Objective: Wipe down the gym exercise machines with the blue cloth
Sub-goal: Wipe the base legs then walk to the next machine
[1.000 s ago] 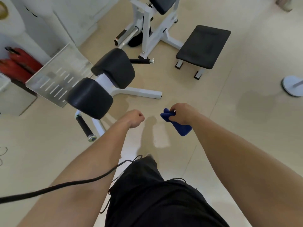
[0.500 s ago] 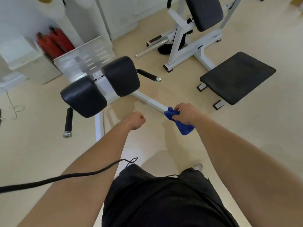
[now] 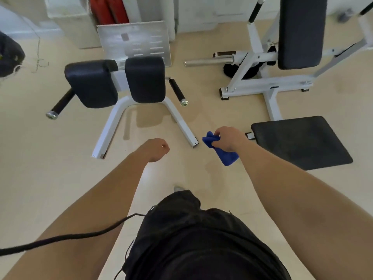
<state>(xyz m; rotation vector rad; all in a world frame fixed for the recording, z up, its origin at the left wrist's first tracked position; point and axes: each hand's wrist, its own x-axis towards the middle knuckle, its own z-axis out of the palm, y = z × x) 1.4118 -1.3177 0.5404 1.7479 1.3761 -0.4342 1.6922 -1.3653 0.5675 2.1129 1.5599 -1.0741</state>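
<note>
Holding the blue cloth [image 3: 224,155] bunched in our right hand [image 3: 228,139], near the white frame leg [image 3: 186,131], we judge it best to spread it flat, then wipe the two black pads [image 3: 145,79] in overlapping strokes. Our left hand [image 3: 156,149] is curled in an empty fist. Pale smooth floor [image 3: 50,168] lies underfoot, and a second machine [image 3: 262,85] stands to the right.

two hands [image 3: 156,149], one blue cloth [image 3: 226,156] and two white-framed machines [image 3: 113,122], the nearer bearing two black pads [image 3: 145,79] and two black grips [image 3: 177,91], plus two red cylinders [image 3: 109,9].
</note>
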